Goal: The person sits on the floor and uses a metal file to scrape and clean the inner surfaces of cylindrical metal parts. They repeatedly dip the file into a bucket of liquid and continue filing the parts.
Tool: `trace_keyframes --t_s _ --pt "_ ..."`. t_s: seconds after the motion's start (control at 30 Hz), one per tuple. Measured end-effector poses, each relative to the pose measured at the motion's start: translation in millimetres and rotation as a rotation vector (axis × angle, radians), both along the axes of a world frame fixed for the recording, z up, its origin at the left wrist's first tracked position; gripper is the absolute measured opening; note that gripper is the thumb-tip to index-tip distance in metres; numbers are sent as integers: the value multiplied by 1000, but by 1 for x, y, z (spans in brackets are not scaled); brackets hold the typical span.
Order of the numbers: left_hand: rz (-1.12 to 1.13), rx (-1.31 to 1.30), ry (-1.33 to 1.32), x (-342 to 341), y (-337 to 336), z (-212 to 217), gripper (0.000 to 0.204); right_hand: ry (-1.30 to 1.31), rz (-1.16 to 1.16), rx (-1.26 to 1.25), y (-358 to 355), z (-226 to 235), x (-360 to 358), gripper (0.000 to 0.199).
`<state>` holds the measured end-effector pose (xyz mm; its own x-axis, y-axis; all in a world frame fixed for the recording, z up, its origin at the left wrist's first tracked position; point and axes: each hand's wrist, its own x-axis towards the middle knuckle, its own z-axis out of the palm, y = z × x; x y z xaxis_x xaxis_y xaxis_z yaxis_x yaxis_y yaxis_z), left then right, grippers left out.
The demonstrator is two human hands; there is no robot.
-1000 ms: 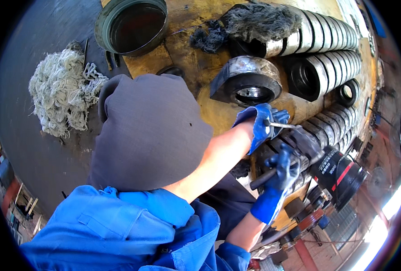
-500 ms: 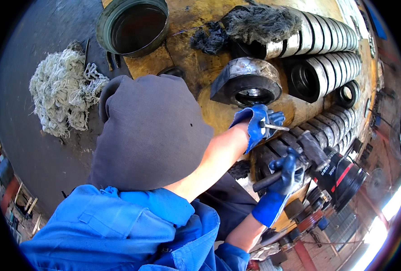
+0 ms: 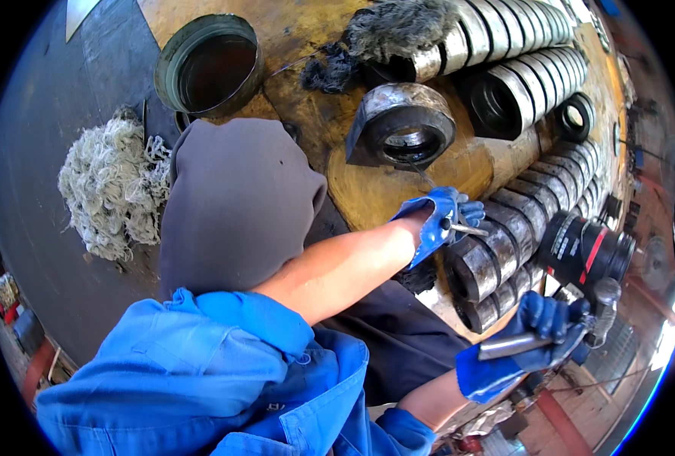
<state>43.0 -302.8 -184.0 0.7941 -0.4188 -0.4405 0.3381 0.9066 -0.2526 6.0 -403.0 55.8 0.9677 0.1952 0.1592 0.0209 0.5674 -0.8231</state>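
Observation:
My left hand (image 3: 440,220), in a blue glove, pinches a thin metal pin (image 3: 468,228) against the top of a row of steel rings (image 3: 497,251) lying on their sides. My right hand (image 3: 539,330), also gloved in blue, grips the metal handle of a hammer (image 3: 580,319). It holds the hammer below and right of the row, apart from the rings, with the head up near a black can. My bare left forearm crosses the middle of the picture.
A large steel ring housing (image 3: 402,125) lies on the worn yellow bench top (image 3: 375,190). More ring rows (image 3: 535,68) fill the back right. A black can with a red band (image 3: 580,247), a round metal tub (image 3: 208,64), pale cotton waste (image 3: 109,190) and grey fabric (image 3: 238,197) surround them.
My right hand has pulled the hammer down and to the right, away from the rings. My left hand still holds the pin on the row.

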Motion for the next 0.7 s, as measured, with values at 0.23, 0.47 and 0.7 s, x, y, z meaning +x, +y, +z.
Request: trace_keyframes --t_s 0.23,0.47,0.7 --pt "-221 362 -353 -35 43 42 27 261 -148 199 -72 61 -23 35" --pt "-227 441 -52 -2 27 5 38 737 -762 -377 -270 -60 -121 25" --pt "-427 401 -260 -37 59 4 40 1200 -640 -420 -323 -216 -242 14"
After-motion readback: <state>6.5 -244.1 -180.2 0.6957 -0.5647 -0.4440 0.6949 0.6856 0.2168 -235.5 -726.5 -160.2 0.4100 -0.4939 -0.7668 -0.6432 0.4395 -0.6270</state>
